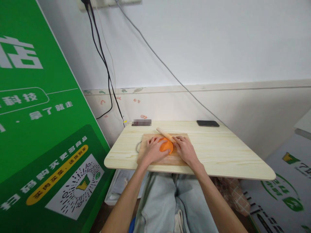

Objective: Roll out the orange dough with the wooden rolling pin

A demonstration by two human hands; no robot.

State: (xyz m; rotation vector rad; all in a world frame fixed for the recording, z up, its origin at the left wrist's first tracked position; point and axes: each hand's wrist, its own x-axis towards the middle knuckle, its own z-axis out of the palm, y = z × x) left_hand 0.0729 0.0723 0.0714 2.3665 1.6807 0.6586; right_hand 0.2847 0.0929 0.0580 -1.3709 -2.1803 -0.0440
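A flat, round piece of orange dough (166, 146) lies on a wooden cutting board (155, 160) near the table's front edge. My left hand (155, 150) grips it from the left, fingers along its far side and thumb on its near right part. A slim wooden rolling pin (163, 132) slants from the board's far edge toward the dough's right side. My right hand (184, 147) has its fingers closed around the pin's near end, which is hidden under them. A metal ring handle (138, 146) sticks out at the board's left side.
The board rests on a pale wooden table (218, 152) against a white wall. At the back right lies a black phone (208, 123); a blurred dark object (141, 122) sits at the back left. Cables (107, 64) hang down the wall. A green sign (48, 129) stands left.
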